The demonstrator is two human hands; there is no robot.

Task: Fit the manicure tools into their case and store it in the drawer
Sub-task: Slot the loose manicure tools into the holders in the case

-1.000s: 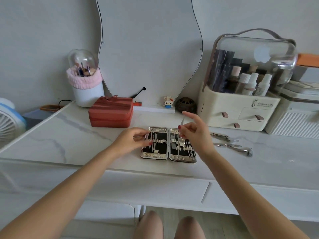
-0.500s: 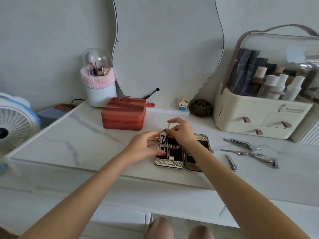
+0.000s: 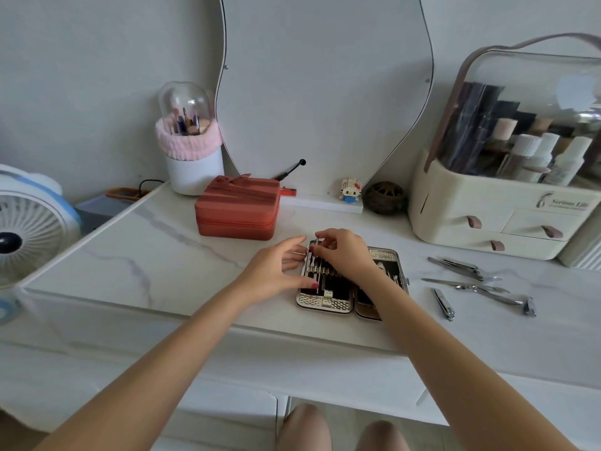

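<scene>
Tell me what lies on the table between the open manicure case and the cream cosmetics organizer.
In the head view, only bare marble table shows between the manicure case and the cosmetics organizer.

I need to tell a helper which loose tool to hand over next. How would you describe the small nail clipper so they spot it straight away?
Start at the cream cosmetics organiser at the right of the marble tabletop; loose steel tools lie in front of it. The small nail clipper is the one nearest the table's front edge, just right of the open manicure case. It is the shortest piece, lying alone.
</scene>
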